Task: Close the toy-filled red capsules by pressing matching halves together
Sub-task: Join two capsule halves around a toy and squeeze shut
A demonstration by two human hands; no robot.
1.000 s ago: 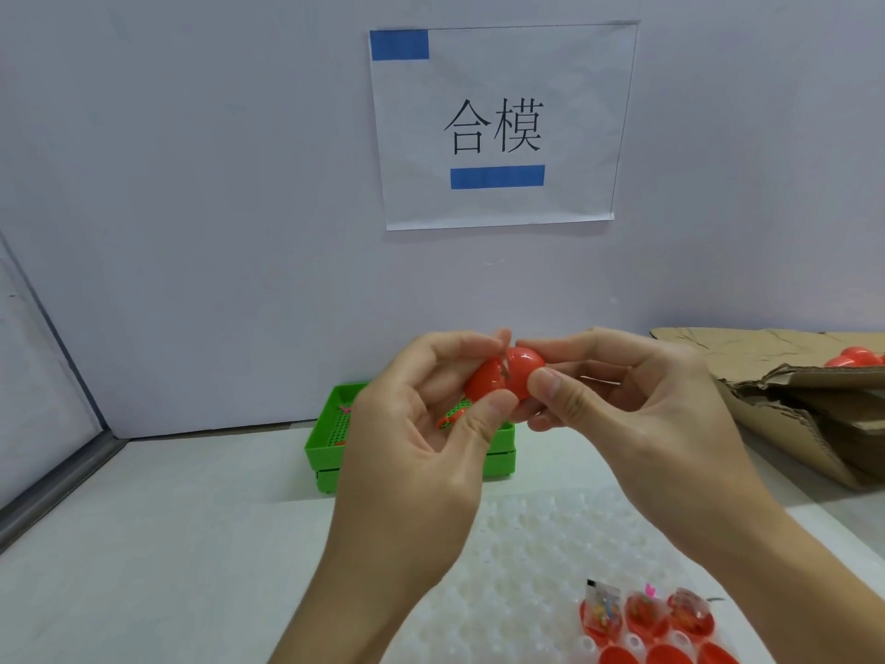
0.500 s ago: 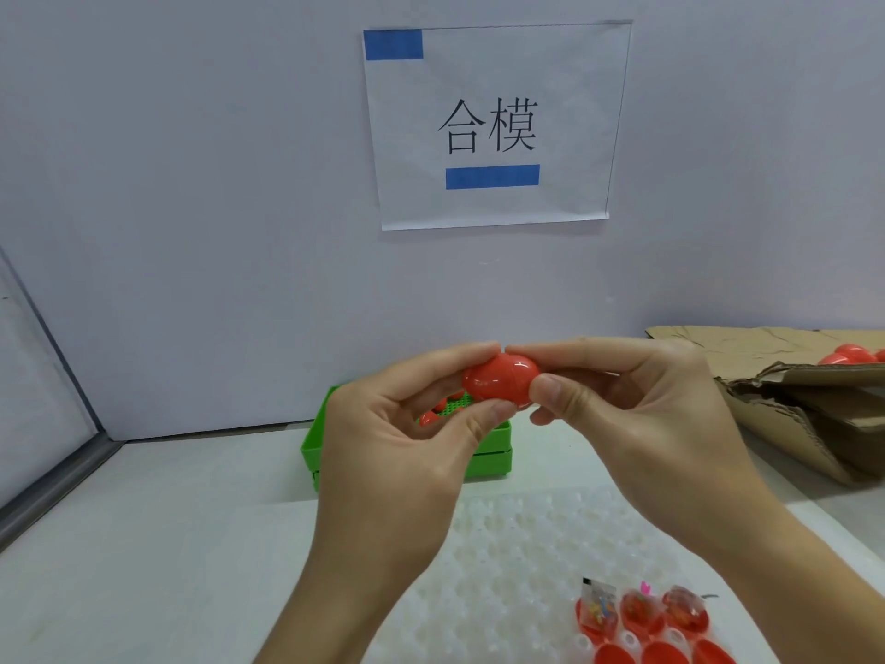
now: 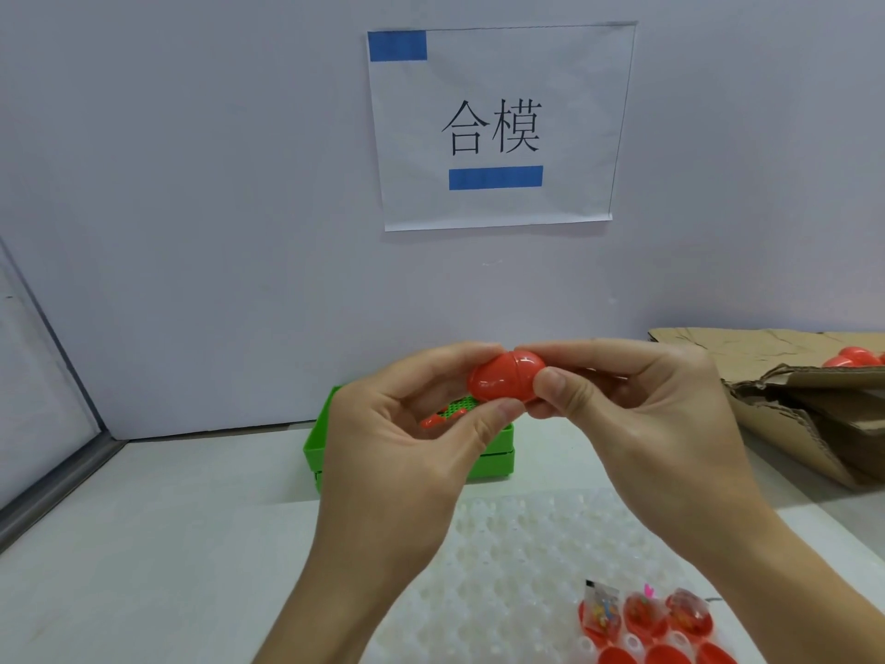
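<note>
Since the gap shut, your left hand (image 3: pixel 407 452) and right hand (image 3: pixel 637 424) pinch one seated red capsule (image 3: pixel 506 376), while below your grip open filled halves (image 3: pixel 644 613) await closing.

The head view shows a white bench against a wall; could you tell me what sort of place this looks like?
Probably a small toy-packing or assembly station: a printed sign taped to the wall, a dimpled plastic tray holding toy-filled capsule halves, and a cardboard box with closed red capsules.

Bright, even light, soft shadows; slight wide-angle bending at edges.
</note>
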